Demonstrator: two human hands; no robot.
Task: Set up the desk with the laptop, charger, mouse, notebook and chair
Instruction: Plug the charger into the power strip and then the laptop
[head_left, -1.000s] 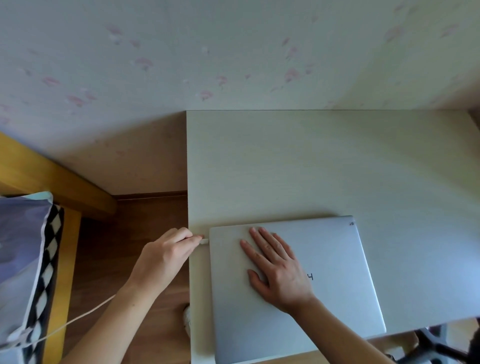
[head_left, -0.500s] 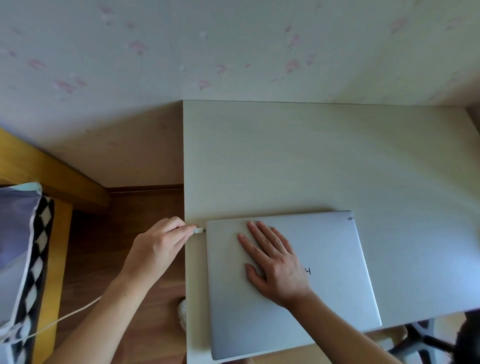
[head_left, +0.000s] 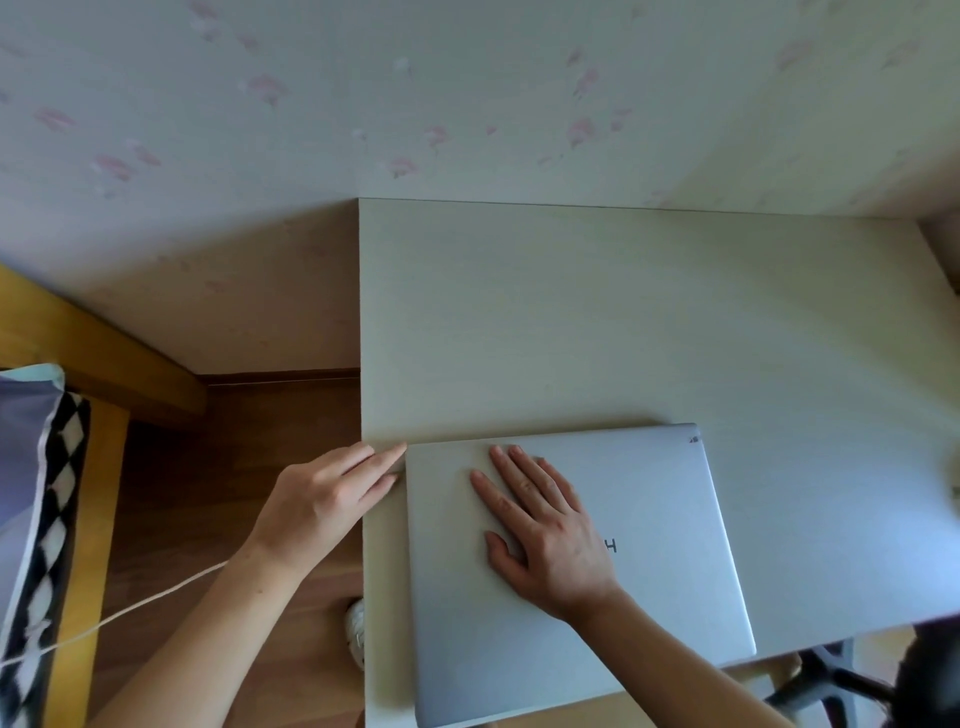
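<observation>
Bed edge: the yellow wooden bed frame (head_left: 111, 467) and a patterned cushion (head_left: 36, 519) fill the lower left of the frame. The cable passes just in front of them, so it could snag there if it is pulled.

Charger cable: the white charger cable (head_left: 130, 610) runs from the lower left edge up under the left forearm. It seems to hang free over the floor; its weight could drag the plug out of the port.

Left hand: the left hand (head_left: 332, 499) is at the left-centre, fingers (head_left: 387, 460) narrowed together and pressed at the laptop's left side. The plug itself is hidden, so I cannot tell if it is fully seated. A push at a wrong angle could bend the connector.

Tabletop: the pale tabletop (head_left: 597, 322) is mostly bare in the upper right.

Laptop: the closed silver laptop (head_left: 670, 545) lies at the lower centre, with its near edge over the front edge of the tabletop. A strong sideways push could make it slide or tip.

Right hand: the right hand (head_left: 545, 535) lies flat on the lid, fingers spread wide, holding nothing, only pressing the laptop down.

Chair: the dark chair base (head_left: 831, 680) shows at the lower right, not yet in place.
</observation>
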